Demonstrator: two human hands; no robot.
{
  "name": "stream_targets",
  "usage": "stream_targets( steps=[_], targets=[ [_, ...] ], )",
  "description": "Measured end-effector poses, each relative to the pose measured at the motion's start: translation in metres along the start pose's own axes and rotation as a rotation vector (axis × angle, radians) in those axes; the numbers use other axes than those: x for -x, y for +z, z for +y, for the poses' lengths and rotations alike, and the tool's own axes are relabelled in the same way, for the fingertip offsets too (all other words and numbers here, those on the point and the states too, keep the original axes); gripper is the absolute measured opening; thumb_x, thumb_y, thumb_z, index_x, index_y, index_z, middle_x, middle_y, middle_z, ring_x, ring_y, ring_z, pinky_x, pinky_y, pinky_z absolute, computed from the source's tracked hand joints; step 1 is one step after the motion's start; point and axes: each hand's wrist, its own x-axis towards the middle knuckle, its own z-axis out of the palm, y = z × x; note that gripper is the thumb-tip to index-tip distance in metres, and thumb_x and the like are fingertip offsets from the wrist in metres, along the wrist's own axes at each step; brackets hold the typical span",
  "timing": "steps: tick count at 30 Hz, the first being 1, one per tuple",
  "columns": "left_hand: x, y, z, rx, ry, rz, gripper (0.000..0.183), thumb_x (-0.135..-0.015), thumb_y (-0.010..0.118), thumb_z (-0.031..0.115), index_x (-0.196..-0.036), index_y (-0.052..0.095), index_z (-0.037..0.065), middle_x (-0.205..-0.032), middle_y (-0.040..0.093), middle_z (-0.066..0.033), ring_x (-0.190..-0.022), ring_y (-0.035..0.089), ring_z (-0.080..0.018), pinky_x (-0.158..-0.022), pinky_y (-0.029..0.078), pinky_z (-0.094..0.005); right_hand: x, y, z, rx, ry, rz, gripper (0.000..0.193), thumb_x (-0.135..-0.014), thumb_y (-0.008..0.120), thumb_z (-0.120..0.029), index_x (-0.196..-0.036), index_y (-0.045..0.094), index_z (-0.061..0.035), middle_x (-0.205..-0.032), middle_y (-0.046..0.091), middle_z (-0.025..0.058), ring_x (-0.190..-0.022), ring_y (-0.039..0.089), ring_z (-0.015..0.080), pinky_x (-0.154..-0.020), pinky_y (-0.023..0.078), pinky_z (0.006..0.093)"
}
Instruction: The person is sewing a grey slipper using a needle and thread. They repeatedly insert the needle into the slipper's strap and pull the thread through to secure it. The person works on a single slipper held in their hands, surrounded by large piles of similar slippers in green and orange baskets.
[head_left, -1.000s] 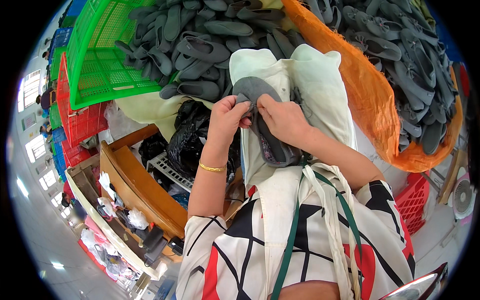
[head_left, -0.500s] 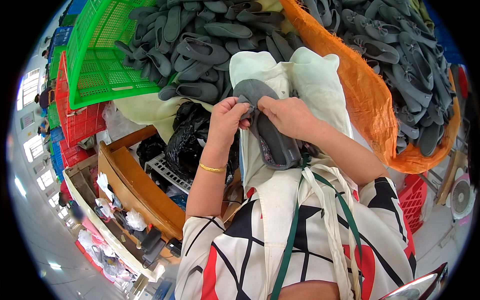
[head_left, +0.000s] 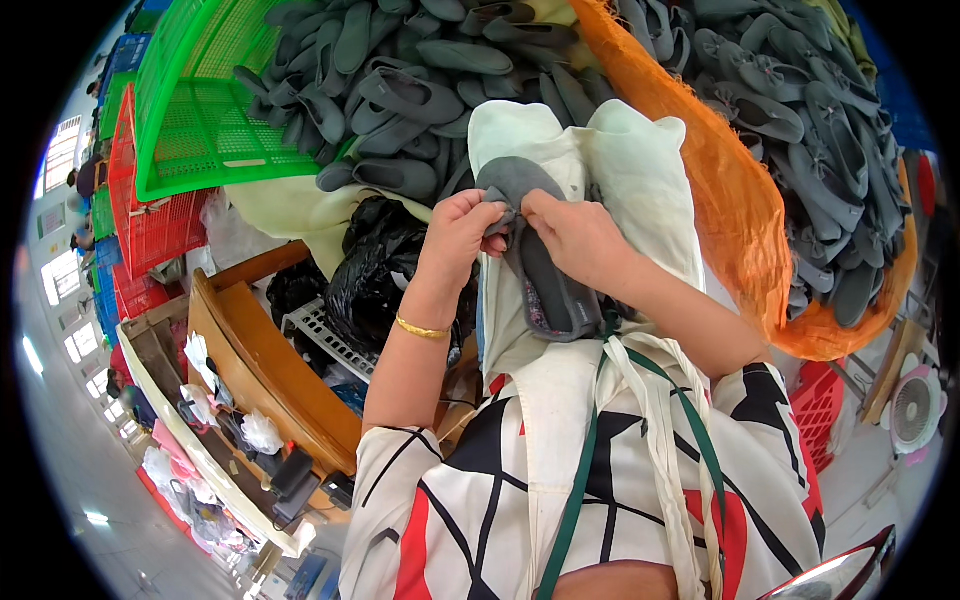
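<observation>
A dark grey fabric slipper shoe (head_left: 553, 290) rests on my lap, over a pale apron (head_left: 640, 170), its heel toward me. My left hand (head_left: 462, 232) pinches the grey cloth at the left of the shoe's opening. From the other side, my right hand (head_left: 572, 236) grips the same edge, fingertips close against the left ones. Both hands are closed, and what lies right between the fingertips is too small to make out. The toe shows beyond my fingers.
Grey shoes (head_left: 410, 95) are heaped ahead beside a green plastic crate (head_left: 220, 140). An orange sack (head_left: 730, 190) full of grey bow-trimmed shoes lies to the right. At left stand a wooden drawer bench (head_left: 280, 360) and a black plastic bag (head_left: 385, 280). A fan (head_left: 915, 410) stands far right.
The view has shifted slightly. Both hands keep their grip at the shoe's opening, with only small finger movement, and the shoe stays on my lap.
</observation>
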Motion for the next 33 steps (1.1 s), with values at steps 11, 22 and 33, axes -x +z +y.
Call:
stream_targets(
  steps=[11,22,33],
  targets=[
    [0.0,0.001,-0.008,0.06,0.034,0.009,0.01,-0.093,0.065,0.012,-0.092,0.067,0.003,-0.075,0.067,-0.0016,-0.056,0.061,-0.0077,-0.052,0.051,-0.0199,-0.016,0.013,-0.014,-0.25,0.093,0.135,0.017,-0.099,0.053,-0.019,-0.103,0.048,-0.0038,-0.081,0.065,0.0225,-0.078,0.062,0.0458,-0.068,0.048,0.0518],
    [-0.004,0.004,-0.018,0.02,0.096,0.049,0.012,-0.09,0.071,0.01,-0.092,0.069,-0.001,-0.075,0.068,-0.0042,-0.052,0.06,-0.0087,-0.05,0.052,-0.0216,-0.025,0.009,-0.001,-0.062,-0.143,0.201,0.008,-0.09,0.061,-0.016,-0.089,0.06,-0.0077,-0.088,0.061,0.0098,-0.079,0.064,0.0316,-0.067,0.05,0.0414],
    [-0.005,0.006,-0.017,-0.021,0.117,0.062,0.014,-0.089,0.074,0.013,-0.091,0.069,0.0,-0.074,0.065,-0.0002,-0.052,0.058,-0.0074,-0.05,0.047,-0.0203,-0.04,-0.012,0.007,-0.159,-0.082,0.122,0.014,-0.089,0.063,-0.022,-0.089,0.063,-0.0076,-0.092,0.064,0.0085,-0.088,0.064,0.031,-0.074,0.05,0.0415]
  ],
)
